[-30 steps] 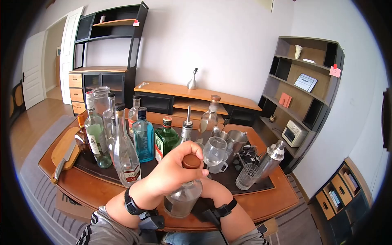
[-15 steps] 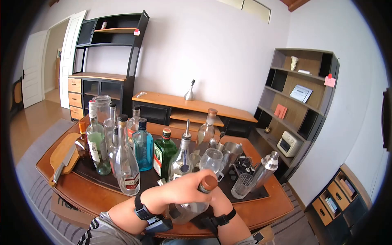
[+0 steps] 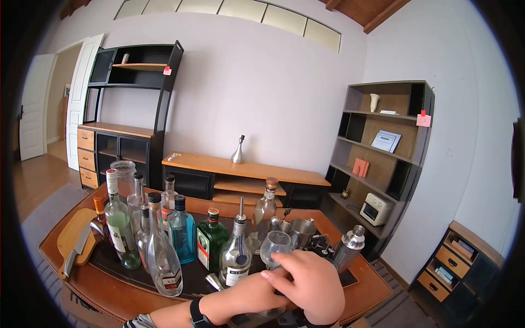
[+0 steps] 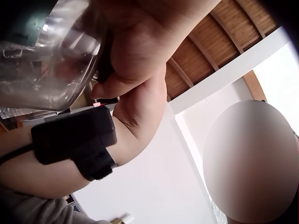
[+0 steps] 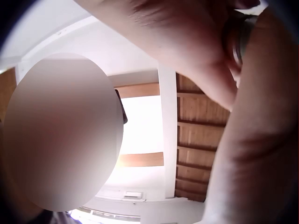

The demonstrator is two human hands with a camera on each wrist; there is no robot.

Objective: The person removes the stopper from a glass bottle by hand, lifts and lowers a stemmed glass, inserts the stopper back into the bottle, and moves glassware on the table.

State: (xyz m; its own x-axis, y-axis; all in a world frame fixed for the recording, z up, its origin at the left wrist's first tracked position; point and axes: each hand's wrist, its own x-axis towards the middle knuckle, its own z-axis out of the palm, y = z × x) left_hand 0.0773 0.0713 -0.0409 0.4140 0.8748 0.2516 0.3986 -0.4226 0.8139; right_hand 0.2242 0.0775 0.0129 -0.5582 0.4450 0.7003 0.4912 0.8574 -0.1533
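A clear glass bottle point(image 4: 51, 70) fills the upper left of the left wrist view, with a dark green patch on it. My left hand point(image 3: 257, 292) grips its neck, arm reaching in from the left. Over the bottle's top curls my right hand point(image 3: 314, 287), thumb and forefinger towards the left hand; the brown stopper is hidden under it. Glass shows between the hands in the right wrist view. Just beyond the hands stand a stemmed glass point(image 3: 275, 246) and a clear bottle with a metal pourer point(image 3: 236, 257); a metal jigger point(image 3: 214, 281) lies left of that bottle.
On the left stand several bottles, among them a tilted-looking clear one point(image 3: 163, 265), a blue one point(image 3: 181, 232) and a green one point(image 3: 212, 240). A knife point(image 3: 76, 251) lies on a wooden board point(image 3: 68, 235). A metal shaker point(image 3: 350, 249) stands right, near a mixing tin point(image 3: 302, 232).
The right hand has come up from behind the bottle to over its top, covering the brown stopper seen before. The left hand has moved lower in view. The head view has tilted upward.
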